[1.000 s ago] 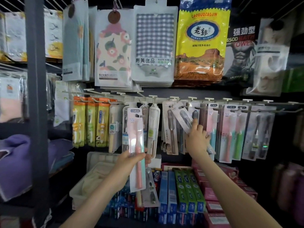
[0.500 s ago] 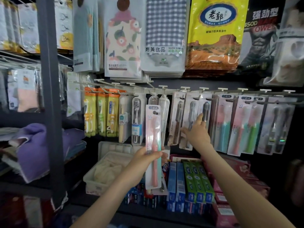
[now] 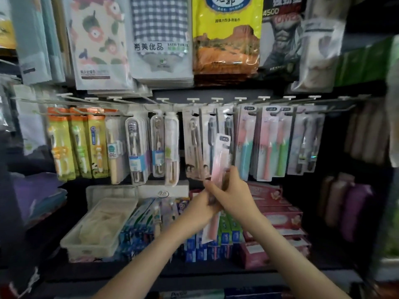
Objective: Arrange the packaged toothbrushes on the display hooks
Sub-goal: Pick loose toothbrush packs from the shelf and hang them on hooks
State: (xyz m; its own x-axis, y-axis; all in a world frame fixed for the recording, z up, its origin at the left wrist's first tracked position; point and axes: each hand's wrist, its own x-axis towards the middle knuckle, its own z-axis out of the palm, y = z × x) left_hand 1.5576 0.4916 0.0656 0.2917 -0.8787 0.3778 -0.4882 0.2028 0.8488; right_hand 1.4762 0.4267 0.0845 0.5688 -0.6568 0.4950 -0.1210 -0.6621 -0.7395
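Note:
A pink packaged toothbrush (image 3: pixel 220 159) stands upright in front of the rack, held by both hands. My left hand (image 3: pixel 199 209) grips its lower part from the left. My right hand (image 3: pixel 232 193) curls round its middle from the right. Behind it a row of display hooks (image 3: pixel 216 100) carries hanging toothbrush packs: yellow children's packs (image 3: pixel 75 143) at the left, clear cases (image 3: pixel 157 143) in the middle, pink-and-green packs (image 3: pixel 272 143) and dark-brush packs (image 3: pixel 306 143) at the right.
Towel packs (image 3: pixel 160 37) and a yellow bag (image 3: pixel 225 33) hang above the hooks. Below stand toothpaste boxes (image 3: pixel 138 225), red boxes (image 3: pixel 276 214) and a clear plastic tub (image 3: pixel 97 229). A dark upright post (image 3: pixel 8 190) is at the left.
My right hand left the hanging packs and came down onto the pink pack. My left hand carried that pack to the right, in front of the dark-brush packs. The view moved closer.

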